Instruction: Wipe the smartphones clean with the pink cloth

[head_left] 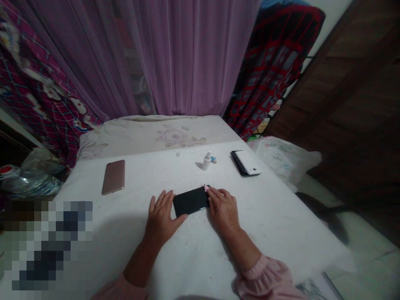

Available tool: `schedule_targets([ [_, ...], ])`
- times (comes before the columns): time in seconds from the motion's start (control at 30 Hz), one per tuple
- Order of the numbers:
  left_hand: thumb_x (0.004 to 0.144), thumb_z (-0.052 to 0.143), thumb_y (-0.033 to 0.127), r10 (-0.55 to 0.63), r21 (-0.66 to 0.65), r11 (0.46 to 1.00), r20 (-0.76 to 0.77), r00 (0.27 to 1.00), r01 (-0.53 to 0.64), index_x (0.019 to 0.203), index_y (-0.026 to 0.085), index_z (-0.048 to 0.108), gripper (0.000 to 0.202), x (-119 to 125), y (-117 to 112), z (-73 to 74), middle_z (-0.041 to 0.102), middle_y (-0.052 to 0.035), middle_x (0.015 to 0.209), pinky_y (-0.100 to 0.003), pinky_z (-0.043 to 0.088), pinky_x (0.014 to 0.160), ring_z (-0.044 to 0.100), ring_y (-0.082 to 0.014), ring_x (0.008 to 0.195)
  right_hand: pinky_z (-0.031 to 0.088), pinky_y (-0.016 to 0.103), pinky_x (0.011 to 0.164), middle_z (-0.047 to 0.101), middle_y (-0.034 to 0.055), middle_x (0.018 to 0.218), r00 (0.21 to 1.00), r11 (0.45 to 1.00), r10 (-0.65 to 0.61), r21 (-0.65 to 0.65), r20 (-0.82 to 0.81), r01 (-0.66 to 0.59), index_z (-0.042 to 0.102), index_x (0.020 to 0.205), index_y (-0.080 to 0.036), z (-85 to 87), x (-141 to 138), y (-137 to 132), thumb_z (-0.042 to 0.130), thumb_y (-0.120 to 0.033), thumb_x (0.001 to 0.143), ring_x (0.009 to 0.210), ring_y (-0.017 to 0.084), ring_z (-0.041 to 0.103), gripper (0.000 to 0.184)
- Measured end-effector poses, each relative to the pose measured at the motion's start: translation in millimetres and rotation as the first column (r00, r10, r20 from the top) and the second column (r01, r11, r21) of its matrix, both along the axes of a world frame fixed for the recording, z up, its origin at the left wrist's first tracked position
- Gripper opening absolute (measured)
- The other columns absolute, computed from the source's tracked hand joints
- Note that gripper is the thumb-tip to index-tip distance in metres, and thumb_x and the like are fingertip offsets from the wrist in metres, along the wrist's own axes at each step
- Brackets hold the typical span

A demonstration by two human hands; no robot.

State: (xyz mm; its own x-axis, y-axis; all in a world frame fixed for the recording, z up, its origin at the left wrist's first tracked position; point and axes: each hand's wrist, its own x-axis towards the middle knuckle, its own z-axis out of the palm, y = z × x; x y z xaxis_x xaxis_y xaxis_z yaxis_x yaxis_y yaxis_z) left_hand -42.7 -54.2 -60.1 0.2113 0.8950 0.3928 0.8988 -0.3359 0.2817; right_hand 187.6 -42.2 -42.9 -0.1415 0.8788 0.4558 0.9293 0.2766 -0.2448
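A black phone [191,201] lies flat on the white table [131,233] in front of me. My left hand [162,216] rests flat at its left end, fingers stretched out, thumb along the phone's near edge. My right hand [222,208] sits at the phone's right end with fingers curled, pinching a small pink thing [206,188] against the phone's far right corner. What the pink thing is I cannot make out.
A rose-gold phone [113,176] lies at the left. A small white bottle [206,161] stands behind the black phone. At the right, a white phone [249,162] rests on a dark one. A purple curtain [187,58] hangs behind; a plastic bag [284,158] sits right.
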Motion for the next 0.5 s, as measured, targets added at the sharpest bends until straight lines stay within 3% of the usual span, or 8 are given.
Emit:
schedule_targets([
  [0.13, 0.084, 0.061, 0.049, 0.005, 0.016, 1.000, -0.002, 1.000, -0.005, 0.131, 0.013, 0.055, 0.059, 1, 0, 0.2, 0.060, -0.0189, 0.135, -0.062, 0.031, 0.110, 0.051, -0.0379, 0.130, 0.041, 0.041, 0.076, 0.068, 0.0079, 0.124, 1.000, 1.000, -0.002, 0.017, -0.010, 0.002, 0.063, 0.128, -0.017, -1.6, -4, -2, 0.050, -0.016, 0.091, 0.101, 0.028, 0.052, 0.039],
  [0.37, 0.084, 0.062, 0.049, 0.004, 0.016, 1.000, -0.031, 1.000, -0.003, 0.131, 0.013, 0.054, 0.060, 1, 0, -0.3, 0.059, -0.0192, 0.137, -0.062, 0.030, 0.110, 0.050, -0.0376, 0.131, 0.045, 0.040, 0.080, 0.065, 0.0098, 0.129, 0.969, 0.969, 0.248, 0.015, -0.008, -0.247, 0.063, 0.127, -0.014, 4.5, -42, -26, 0.051, -0.018, 0.093, 0.103, 0.027, 0.053, 0.037],
  [0.5, 0.084, 0.061, 0.049, -0.001, 0.018, 1.000, -0.031, 1.000, 0.002, 0.131, 0.012, 0.054, 0.060, 0, 0, -0.6, 0.059, -0.0195, 0.136, -0.062, 0.031, 0.109, 0.050, -0.0379, 0.131, 0.045, 0.039, 0.078, 0.064, 0.0082, 0.131, 0.964, 0.964, 0.266, -0.006, 0.010, -0.266, 0.062, 0.129, -0.015, 6.5, -35, -33, 0.050, -0.020, 0.095, 0.103, 0.026, 0.053, 0.036],
])
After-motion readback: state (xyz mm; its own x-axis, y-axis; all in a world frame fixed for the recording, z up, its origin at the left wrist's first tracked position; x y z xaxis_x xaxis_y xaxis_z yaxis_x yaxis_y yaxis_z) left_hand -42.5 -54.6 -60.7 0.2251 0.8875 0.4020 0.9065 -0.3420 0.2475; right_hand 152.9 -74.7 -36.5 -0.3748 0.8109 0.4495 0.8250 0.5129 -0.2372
